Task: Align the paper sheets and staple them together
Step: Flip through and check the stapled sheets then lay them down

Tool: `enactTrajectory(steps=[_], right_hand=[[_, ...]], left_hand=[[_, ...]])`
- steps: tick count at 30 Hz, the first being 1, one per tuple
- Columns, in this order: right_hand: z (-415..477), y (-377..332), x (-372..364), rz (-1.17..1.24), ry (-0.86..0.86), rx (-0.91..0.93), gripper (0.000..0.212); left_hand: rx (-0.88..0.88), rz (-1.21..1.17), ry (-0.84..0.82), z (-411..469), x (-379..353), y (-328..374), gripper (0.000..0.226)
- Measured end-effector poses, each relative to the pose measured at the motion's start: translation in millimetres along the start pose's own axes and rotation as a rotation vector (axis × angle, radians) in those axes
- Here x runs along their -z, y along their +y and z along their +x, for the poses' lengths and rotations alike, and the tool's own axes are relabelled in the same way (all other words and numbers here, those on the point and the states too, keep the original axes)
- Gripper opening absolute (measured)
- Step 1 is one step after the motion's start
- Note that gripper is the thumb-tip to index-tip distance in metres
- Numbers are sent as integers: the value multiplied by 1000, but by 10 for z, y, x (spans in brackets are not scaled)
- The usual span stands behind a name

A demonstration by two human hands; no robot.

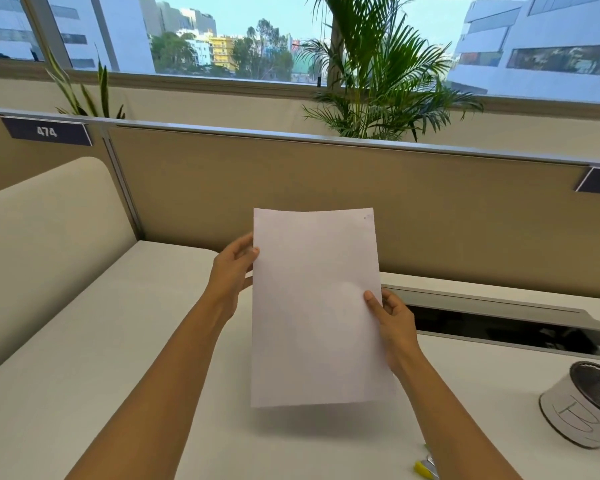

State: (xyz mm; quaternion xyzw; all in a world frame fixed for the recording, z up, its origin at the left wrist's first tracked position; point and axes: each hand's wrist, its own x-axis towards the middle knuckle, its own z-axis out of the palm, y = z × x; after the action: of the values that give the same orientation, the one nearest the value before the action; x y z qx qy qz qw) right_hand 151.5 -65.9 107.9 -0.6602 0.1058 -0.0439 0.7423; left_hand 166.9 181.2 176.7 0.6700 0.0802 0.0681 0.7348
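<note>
White paper sheets [316, 306] are held upright above the white desk [118, 341], stacked so they look like one page. My left hand [231, 271] pinches the stack's left edge near the top. Lower down, my right hand [392, 323] grips the right edge with the thumb on the front. A small dark mark shows near the top right corner of the paper. A yellow and silver stapler [426, 467] lies on the desk at the bottom edge of the view, partly behind my right forearm.
A white cylindrical mesh-lined pen holder [582, 403] stands at the right. An open cable tray slot [499, 327] runs along the back right of the desk. A tan partition [326, 202] closes the back, with plants and a window beyond.
</note>
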Motion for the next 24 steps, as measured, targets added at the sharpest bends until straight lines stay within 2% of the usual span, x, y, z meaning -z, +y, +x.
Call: enactTrajectory(steps=[2, 6, 11, 16, 24], right_hand=[[66, 94, -42, 20, 27, -27, 22], [205, 286, -139, -3, 109, -105, 44], [374, 444, -266, -79, 133, -137, 22], [524, 579, -413, -153, 157, -177, 42], [692, 727, -605, -208, 137, -197, 33]], left_hand=[[55, 60, 0, 57, 6, -133, 35], [154, 171, 14, 141, 27, -384, 35], [259, 269, -5, 226, 104, -661, 35], [358, 317, -14, 304, 181, -866, 31], [401, 310, 87, 453, 289, -1115, 29]])
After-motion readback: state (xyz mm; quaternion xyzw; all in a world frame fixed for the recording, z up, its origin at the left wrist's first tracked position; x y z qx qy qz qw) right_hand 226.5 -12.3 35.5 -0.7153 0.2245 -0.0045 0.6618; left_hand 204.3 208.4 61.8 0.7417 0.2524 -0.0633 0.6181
